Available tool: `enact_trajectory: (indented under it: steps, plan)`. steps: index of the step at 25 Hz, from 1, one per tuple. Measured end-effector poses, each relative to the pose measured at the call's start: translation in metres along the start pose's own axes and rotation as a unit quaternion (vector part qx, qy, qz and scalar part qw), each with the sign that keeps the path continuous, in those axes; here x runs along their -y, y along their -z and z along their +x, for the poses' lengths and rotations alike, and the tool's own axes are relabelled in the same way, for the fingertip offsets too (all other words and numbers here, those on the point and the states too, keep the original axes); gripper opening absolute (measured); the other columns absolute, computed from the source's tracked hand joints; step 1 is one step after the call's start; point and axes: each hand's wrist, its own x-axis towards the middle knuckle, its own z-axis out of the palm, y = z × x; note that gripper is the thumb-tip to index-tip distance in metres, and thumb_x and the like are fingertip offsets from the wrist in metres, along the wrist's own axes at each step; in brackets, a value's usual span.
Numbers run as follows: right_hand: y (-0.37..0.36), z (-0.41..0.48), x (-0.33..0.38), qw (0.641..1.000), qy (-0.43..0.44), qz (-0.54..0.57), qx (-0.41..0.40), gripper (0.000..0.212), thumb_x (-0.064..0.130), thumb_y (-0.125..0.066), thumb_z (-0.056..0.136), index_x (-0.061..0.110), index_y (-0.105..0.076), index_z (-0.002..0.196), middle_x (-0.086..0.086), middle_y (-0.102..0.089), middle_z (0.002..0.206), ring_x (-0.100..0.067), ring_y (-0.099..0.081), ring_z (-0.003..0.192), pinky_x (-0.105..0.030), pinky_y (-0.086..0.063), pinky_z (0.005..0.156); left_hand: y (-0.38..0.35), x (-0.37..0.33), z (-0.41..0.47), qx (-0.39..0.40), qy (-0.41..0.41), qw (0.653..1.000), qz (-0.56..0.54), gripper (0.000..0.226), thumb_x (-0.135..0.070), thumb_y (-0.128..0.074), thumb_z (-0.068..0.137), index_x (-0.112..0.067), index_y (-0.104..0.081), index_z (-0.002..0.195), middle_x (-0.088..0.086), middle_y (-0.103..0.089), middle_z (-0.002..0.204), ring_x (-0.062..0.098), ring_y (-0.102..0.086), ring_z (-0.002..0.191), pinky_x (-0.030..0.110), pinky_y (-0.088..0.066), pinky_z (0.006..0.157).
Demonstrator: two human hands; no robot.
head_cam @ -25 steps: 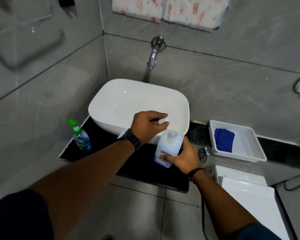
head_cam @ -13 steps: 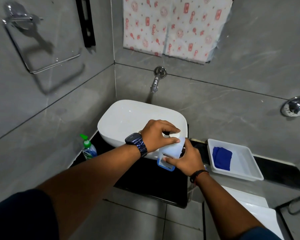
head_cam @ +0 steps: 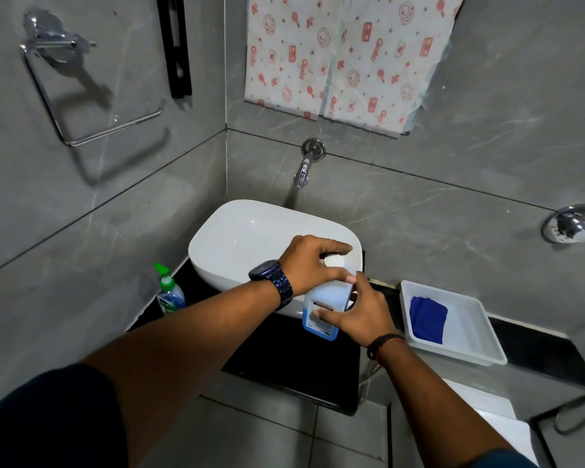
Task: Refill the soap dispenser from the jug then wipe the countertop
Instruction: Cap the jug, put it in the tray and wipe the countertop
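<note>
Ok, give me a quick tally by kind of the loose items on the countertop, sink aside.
Jugs: 1, the white jug, held by both hands
Soap dispensers: 1, the green-topped dispenser
Trays: 1, the white tray
Cloths: 1, the blue cloth inside the tray
Total: 4

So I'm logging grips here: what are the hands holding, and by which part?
Both hold the jug: left hand on its white cap, right hand around its body.

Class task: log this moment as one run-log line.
left hand: on jug cap | right hand: steadying jug | dispenser: untouched | cloth: in tray
</note>
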Motion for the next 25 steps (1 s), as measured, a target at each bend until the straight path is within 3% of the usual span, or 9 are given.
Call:
enact_trajectory:
  steps: [4, 9, 11, 15, 21, 25]
  plan:
    - [0.002, 0.000, -0.003, 1.000, -0.009, 0.001, 0.008, 0.081, 0.068, -0.079, 0.041, 0.042, -0.040, 0.107, 0.012, -0.061, 0.094, -0.008, -0.061, 0.082, -0.021, -0.054, 0.066, 0.006, 0.008, 0.000, -0.007, -0.002, 1.000, 0.017, 0.042, -0.026, -0.088, 0.060, -0.015, -0.075, 0.097, -0.003, -0.070, 0.089, 0.013, -0.062, 0.078, 0.025, -0.052, 0.079]
    - [0.002, 0.001, -0.008, 1.000, -0.013, -0.006, 0.013, 0.082, 0.066, -0.080, 0.042, 0.038, -0.042, 0.110, 0.014, -0.059, 0.092, -0.008, -0.060, 0.081, -0.016, -0.047, 0.063, 0.003, 0.005, 0.005, 0.115, -0.012, 0.993, 0.012, 0.048, 0.000, -0.071, 0.076, -0.013, -0.062, 0.121, 0.004, -0.064, 0.124, 0.012, -0.059, 0.114, 0.022, -0.044, 0.100]
    - [0.001, 0.003, -0.008, 1.000, -0.012, -0.004, 0.017, 0.083, 0.065, -0.080, 0.043, 0.038, -0.042, 0.111, 0.014, -0.061, 0.094, -0.007, -0.061, 0.082, -0.018, -0.048, 0.066, 0.000, 0.001, 0.006, 0.108, -0.025, 0.993, 0.032, 0.051, -0.006, -0.075, 0.074, -0.013, -0.062, 0.122, 0.004, -0.065, 0.123, 0.012, -0.060, 0.113, 0.023, -0.044, 0.100]
    - [0.002, 0.005, -0.008, 0.999, -0.030, 0.011, 0.005, 0.085, 0.065, -0.081, 0.040, 0.038, -0.044, 0.110, 0.012, -0.062, 0.095, -0.004, -0.061, 0.083, -0.015, -0.049, 0.066, 0.001, 0.001, 0.008, -0.003, 0.007, 0.991, 0.134, 0.043, -0.038, -0.084, 0.063, -0.015, -0.073, 0.097, 0.003, -0.071, 0.094, 0.016, -0.060, 0.078, 0.028, -0.049, 0.077]
    - [0.004, 0.003, -0.012, 0.999, -0.042, 0.009, 0.005, 0.085, 0.063, -0.083, 0.040, 0.034, -0.044, 0.110, 0.007, -0.063, 0.100, -0.011, -0.061, 0.087, -0.026, -0.055, 0.073, 0.004, -0.002, 0.014, 0.125, -0.038, 0.977, 0.165, 0.031, -0.021, -0.070, 0.081, -0.011, -0.068, 0.110, 0.011, -0.062, 0.100, 0.019, -0.052, 0.082, 0.031, -0.044, 0.080]
    - [0.005, 0.004, -0.011, 0.999, -0.038, -0.012, 0.025, 0.082, 0.064, -0.082, 0.041, 0.036, -0.042, 0.107, 0.008, -0.063, 0.099, -0.010, -0.061, 0.085, -0.024, -0.054, 0.071, 0.009, 0.000, 0.014, 0.142, -0.053, 0.959, 0.237, 0.027, -0.033, -0.066, 0.084, -0.011, -0.068, 0.100, 0.006, -0.061, 0.094, 0.021, -0.055, 0.082, 0.032, -0.044, 0.075]
